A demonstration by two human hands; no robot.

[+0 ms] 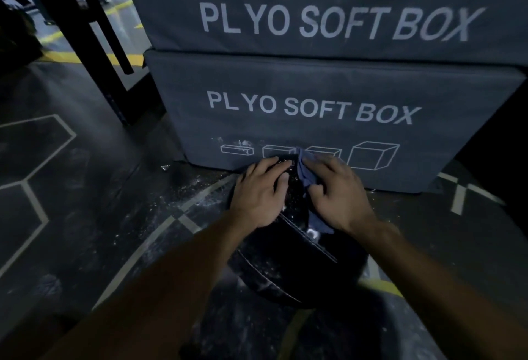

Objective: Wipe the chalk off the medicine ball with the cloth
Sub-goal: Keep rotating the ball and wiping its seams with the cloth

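I see the black medicine ball [288, 262] on the dark floor [85, 188], nearest me. My left hand [258, 195] lies flat on top, fingers spread; my right hand [337, 197] presses the blue cloth [307, 172] against it, fingers curled over the fabric. Chalk [197, 194] dusts the floor beside 2 stacked grey boxes [314, 97] behind.

Medicine ball [285, 268] — black, glossy, stitched, chalk-flecked; cloth [307, 177] soft blue fabric; plyo boxes [314, 119] — matt grey fabric.

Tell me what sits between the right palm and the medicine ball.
In the head view, the blue cloth lies between the right hand and the black medicine ball, bunched under the fingers, with an end trailing below the wrist. The left hand rests directly on the ball.
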